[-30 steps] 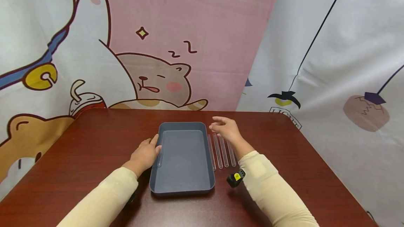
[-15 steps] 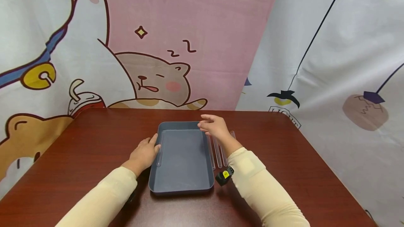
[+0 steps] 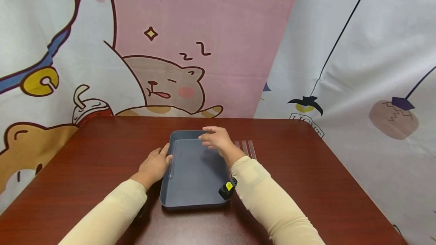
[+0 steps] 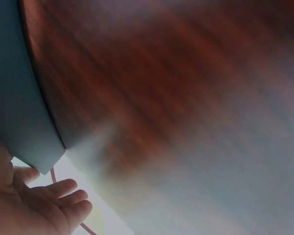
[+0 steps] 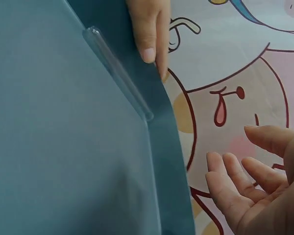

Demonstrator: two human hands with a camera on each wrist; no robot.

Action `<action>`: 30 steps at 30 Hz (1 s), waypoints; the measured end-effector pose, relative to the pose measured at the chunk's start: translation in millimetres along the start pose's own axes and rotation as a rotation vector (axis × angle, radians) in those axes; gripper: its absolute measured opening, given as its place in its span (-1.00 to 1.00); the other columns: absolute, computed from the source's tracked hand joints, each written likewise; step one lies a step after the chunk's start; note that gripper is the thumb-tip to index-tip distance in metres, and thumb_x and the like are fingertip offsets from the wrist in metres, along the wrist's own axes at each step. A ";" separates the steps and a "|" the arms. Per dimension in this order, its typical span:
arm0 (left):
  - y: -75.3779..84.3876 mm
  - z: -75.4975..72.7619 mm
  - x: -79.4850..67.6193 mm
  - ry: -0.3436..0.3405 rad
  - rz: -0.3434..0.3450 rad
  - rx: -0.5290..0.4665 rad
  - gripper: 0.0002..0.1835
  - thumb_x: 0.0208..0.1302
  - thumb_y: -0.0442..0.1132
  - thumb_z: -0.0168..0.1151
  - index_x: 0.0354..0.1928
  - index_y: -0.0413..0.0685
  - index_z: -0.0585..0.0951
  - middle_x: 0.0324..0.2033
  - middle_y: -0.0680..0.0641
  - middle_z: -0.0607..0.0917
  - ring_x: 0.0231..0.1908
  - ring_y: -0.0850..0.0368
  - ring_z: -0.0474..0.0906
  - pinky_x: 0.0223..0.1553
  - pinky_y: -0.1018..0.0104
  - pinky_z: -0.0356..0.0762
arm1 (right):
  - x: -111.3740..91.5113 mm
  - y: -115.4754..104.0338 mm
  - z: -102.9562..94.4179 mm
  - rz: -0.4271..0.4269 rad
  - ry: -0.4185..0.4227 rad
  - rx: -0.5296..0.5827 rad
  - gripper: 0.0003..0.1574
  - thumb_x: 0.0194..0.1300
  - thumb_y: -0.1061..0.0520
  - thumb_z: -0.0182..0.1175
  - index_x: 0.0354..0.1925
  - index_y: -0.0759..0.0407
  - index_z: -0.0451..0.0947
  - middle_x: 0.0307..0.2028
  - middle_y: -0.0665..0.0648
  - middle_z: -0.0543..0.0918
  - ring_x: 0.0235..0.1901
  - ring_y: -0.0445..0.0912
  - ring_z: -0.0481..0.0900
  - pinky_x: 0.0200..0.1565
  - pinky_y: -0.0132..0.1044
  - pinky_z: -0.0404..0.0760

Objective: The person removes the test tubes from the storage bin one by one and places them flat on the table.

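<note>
A grey rectangular tray lies on the table, with one clear test tube along its left inner edge. My left hand holds the tray's left wall; in the right wrist view its thumb lies inside the rim and a finger outside. Over the far right part of the tray hovers my right hand, its fingers spread and loosely bent, holding nothing. Several more clear test tubes lie side by side on the table, right of the tray, partly hidden behind the right forearm.
The dark red wooden table reaches back to a cartoon-printed cloth. A black device with a yellow mark is strapped at the right wrist, overlapping the tray's near right corner in the head view.
My right hand has moved left, from above the tubes beside the tray to over the tray. The left hand stays on the tray's wall, and the tube inside has not moved.
</note>
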State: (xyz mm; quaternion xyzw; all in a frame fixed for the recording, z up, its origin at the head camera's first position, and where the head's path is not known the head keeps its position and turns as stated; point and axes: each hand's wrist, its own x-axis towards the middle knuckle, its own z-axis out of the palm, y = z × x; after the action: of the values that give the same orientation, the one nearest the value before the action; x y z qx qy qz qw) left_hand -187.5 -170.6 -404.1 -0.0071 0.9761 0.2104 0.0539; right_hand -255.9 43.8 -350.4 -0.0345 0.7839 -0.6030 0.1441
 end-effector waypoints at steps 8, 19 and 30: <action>-0.1 -0.8 -0.6 0.009 0.001 -0.001 -0.38 0.53 -0.07 -0.16 0.50 -0.16 0.06 0.32 -0.48 0.23 0.34 -0.38 0.13 0.20 -0.27 0.27 | 6.1 3.1 17.4 0.049 -0.028 0.009 -0.39 0.22 0.25 0.28 0.24 0.25 0.46 0.00 0.27 0.66 -0.03 0.18 0.65 0.01 -0.02 0.60; 0.0 1.4 1.1 -0.003 -0.023 0.005 -0.38 0.53 -0.06 -0.16 0.50 -0.14 0.05 0.33 -0.47 0.23 0.34 -0.39 0.14 0.20 -0.29 0.27 | 11.3 7.9 36.6 0.097 -0.062 0.008 -0.42 0.26 0.25 0.27 0.24 0.25 0.46 0.05 0.25 0.64 -0.05 0.14 0.67 0.02 -0.02 0.60; -1.5 0.8 2.2 -0.004 -0.016 0.010 -0.38 0.52 -0.06 -0.15 0.50 -0.15 0.06 0.32 -0.47 0.25 0.34 -0.38 0.14 0.19 -0.29 0.27 | 16.3 14.1 53.3 0.094 -0.036 0.016 -0.43 0.23 0.28 0.29 0.22 0.23 0.50 -0.01 0.25 0.67 -0.10 0.10 0.70 -0.01 -0.02 0.61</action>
State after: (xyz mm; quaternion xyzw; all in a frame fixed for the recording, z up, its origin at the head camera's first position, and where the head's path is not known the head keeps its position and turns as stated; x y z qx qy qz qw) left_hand -189.5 -171.6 -405.7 -0.0143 0.9769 0.2051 0.0575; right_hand -255.5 -5.9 -379.2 -0.0073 0.7772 -0.6009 0.1864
